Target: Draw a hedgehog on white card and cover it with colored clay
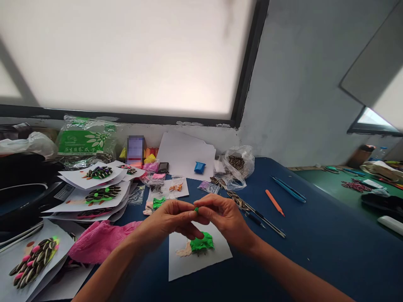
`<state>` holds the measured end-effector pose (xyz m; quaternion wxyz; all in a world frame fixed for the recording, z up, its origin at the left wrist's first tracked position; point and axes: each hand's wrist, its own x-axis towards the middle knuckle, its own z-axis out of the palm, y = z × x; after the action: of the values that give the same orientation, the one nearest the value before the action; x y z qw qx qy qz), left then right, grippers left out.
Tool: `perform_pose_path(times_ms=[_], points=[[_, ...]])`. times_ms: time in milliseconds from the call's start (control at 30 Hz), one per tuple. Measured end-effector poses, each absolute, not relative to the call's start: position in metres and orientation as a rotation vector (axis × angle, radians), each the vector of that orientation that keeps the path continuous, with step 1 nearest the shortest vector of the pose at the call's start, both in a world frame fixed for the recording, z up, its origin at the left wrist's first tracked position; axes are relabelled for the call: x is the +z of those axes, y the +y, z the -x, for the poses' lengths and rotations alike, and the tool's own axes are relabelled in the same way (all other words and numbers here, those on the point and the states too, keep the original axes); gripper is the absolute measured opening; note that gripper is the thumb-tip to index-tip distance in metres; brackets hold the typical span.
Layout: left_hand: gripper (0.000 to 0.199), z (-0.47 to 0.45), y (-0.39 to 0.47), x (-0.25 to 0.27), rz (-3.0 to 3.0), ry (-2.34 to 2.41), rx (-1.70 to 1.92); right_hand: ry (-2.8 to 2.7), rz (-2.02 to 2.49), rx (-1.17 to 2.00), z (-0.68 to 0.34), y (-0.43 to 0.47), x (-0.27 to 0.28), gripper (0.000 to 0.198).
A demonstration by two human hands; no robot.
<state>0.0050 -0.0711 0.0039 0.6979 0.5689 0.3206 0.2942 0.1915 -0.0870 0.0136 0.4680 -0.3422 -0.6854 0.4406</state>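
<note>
Between the fingertips of both hands is a small piece of green modelling clay (pixel 197 209). My left hand (pixel 178 216) pinches it from the left, and my right hand (pixel 220 214) pinches it from the right. Below them, a white sheet of paper (pixel 201 266) lies on the blue table, partly hidden by the hands. On that sheet is a flattened green clay shape (pixel 203 242) with a pale pink clay part (pixel 184 251) at its left and short dark lines under it. Just behind my left hand sits a larger lump of green clay (pixel 158 203).
Paper sheets with sunflower-seed and clay pictures (pixel 103 193) are stacked at left, near a pink cloth (pixel 102 241). A bag of seeds (pixel 237 163) and a blue packet (pixel 199 167) stand at the back. An orange marker (pixel 275 203) and blue tweezers (pixel 288 189) lie at right.
</note>
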Motion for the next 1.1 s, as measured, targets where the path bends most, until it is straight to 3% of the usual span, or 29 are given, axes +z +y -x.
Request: perform_pose_path(times_ms=[467,1100], points=[[0.041,-0.0074,-0.0705,0.0077,-1.298,0.913,0.659,-1.748,0.927,0.867,-0.1953,-0.0864,0.015,0.014],[0.039,-0.0076,-0.0696,0.0049,-1.303,0.937,0.692,-1.761,0.959,0.939,-0.1938,-0.0892,0.0107,0.013]])
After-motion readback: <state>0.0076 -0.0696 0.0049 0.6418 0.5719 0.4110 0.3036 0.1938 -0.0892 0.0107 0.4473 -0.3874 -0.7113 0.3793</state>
